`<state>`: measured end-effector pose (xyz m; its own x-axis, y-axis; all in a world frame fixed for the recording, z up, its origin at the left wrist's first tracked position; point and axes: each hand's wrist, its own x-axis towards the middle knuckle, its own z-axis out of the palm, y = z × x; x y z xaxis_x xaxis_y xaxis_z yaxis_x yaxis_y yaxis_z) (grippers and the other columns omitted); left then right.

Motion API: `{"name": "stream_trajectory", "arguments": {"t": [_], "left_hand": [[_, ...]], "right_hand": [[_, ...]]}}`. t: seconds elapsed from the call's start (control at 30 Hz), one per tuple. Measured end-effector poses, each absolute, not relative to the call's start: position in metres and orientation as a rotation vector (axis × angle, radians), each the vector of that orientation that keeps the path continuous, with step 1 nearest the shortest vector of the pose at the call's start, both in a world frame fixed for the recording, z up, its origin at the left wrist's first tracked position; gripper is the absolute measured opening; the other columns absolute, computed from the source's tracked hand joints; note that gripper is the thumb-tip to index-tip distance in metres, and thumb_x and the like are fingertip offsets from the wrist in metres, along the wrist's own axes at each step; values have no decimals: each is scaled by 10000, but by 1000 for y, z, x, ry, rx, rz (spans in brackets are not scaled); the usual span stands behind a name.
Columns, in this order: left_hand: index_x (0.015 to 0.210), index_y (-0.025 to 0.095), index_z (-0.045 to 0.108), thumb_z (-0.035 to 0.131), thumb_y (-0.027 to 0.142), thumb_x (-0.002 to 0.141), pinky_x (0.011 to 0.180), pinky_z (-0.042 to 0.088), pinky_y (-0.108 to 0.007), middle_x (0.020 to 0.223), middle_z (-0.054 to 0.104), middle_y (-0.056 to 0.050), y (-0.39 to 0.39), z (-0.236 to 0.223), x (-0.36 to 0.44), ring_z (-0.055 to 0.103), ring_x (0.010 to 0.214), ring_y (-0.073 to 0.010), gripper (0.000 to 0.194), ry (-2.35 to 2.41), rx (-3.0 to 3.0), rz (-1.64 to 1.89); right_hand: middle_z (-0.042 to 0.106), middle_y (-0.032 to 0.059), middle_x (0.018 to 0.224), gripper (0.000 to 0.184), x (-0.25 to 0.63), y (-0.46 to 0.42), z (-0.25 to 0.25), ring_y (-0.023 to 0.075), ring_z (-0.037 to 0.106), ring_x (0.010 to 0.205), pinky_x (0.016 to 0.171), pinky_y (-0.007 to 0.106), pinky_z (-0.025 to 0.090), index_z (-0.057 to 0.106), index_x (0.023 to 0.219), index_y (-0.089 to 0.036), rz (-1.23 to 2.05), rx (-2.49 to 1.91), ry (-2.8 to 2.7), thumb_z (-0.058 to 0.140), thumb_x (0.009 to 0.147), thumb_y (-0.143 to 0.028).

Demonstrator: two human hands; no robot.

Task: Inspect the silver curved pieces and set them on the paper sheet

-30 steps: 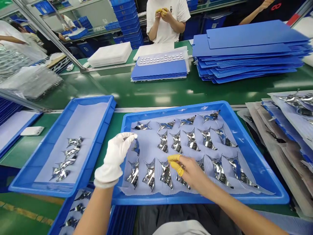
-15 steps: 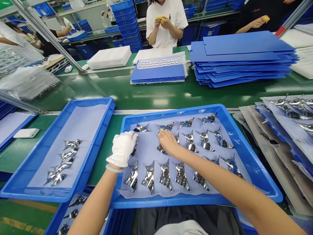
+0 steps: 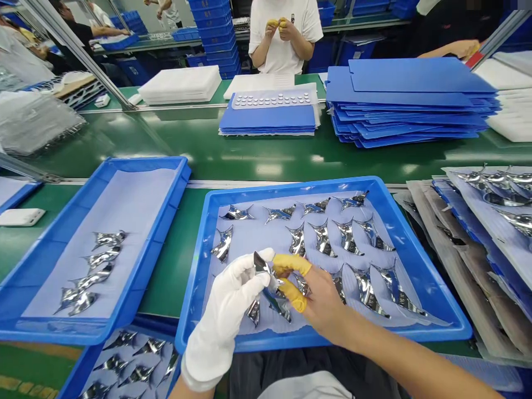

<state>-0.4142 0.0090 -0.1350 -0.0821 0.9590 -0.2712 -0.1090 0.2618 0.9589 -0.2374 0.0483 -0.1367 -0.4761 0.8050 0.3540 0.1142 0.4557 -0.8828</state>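
My left hand (image 3: 226, 310), in a white glove, pinches a shiny chrome part (image 3: 266, 270) with curved, pointed ends. Yellow covers sit on the fingers of my right hand (image 3: 310, 288), which grips the same part from the other side. Both hands hover over the near half of a blue tray (image 3: 436, 331) lined with a white sheet. Several similar chrome parts lie in rows on that sheet, one of them a chrome part (image 3: 223, 243) at the left edge. My hands hide some of the near row.
To the left, a second blue tray (image 3: 170, 230) holds several chrome parts, with another filled tray (image 3: 137, 360) below it. Blue sheets (image 3: 415, 100) are stacked across the green bench (image 3: 166, 138). Layered parts (image 3: 511, 216) stand at right. A person (image 3: 286, 39) works opposite.
A chrome part has been lifted from the middle row, leaving a gap there. My right hand has drawn back toward me, and my left hand has come in to hold the part too.
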Motion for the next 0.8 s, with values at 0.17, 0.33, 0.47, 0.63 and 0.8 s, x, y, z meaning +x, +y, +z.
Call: {"name": "stream_trajectory", "arguments": {"t": [0.17, 0.33, 0.47, 0.63, 0.8], "left_hand": [[1154, 265, 718, 762, 342, 804, 666, 512, -228, 895, 728, -20, 2, -136, -410, 623, 726, -145, 361, 1360, 825, 1163], [882, 225, 762, 710, 375, 842, 712, 529, -247, 879, 746, -21, 5, -132, -404, 659, 760, -167, 164, 1435, 757, 1219], [861, 233, 788, 649, 401, 866, 781, 559, -312, 878, 760, -50, 1, -139, -408, 687, 842, -230, 218, 1471, 783, 1272], [1006, 295, 770, 775, 260, 733, 948, 553, -332, 1133, 738, -37, -12, -148, -412, 600, 1213, -284, 275, 1527, 756, 1334], [1074, 255, 749, 667, 374, 845, 1015, 533, -426, 1178, 721, -71, -20, -157, -410, 581, 1248, -303, 271, 1490, 736, 1293]], "right_hand": [[636, 18, 735, 218, -228, 34, -128, 136, 538, 655, 648, 264, 462, 650, 918, -200, 1228, -840, -1965, 480, 1012, -300], [587, 18, 649, 214, -225, 26, -127, 145, 464, 599, 622, 282, 419, 644, 886, -184, 1002, -749, -2089, 475, 1008, -231], [592, 30, 675, 234, -224, 22, -125, 146, 473, 619, 628, 286, 416, 623, 865, -179, 1057, -779, -2048, 449, 1011, -237], [504, -31, 607, 367, -221, 24, -124, 94, 472, 533, 525, 229, 387, 510, 719, -194, 1751, -893, -1493, 491, 983, -449], [494, -46, 579, 413, -224, 25, -125, 76, 456, 493, 502, 211, 395, 513, 712, -181, 1983, -906, -1163, 611, 888, -542]]}}
